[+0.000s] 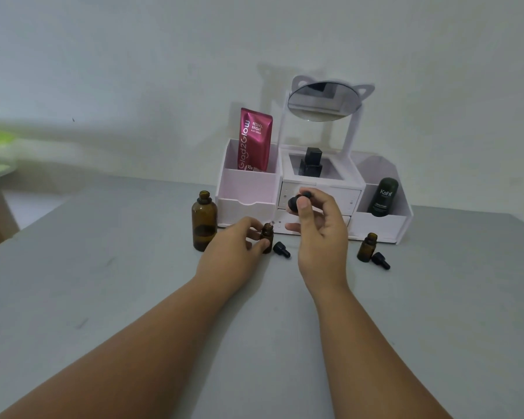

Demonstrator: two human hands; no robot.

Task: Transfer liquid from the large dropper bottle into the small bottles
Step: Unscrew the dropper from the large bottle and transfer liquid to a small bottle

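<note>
The large dropper bottle (204, 220) is standing uncapped on the table (133, 297), at nine o'clock of the left hand (233, 246), which is pinching a small bottle (267, 237) upright. At its one o'clock, the right hand (318, 234) is pinching the dropper (298, 201) by its bulb. Filling seems to be underway, and the next move is calling for a steady squeeze over the mouth. Another small bottle (366, 247) is standing open at three o'clock.

White organizer (248, 187) with mirror (324, 101), pink pouch (254, 140), dark Kahf bottle (383, 196)

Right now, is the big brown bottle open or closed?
Open. The big brown bottle stands upright with a bare neck, no cap on it.
</note>
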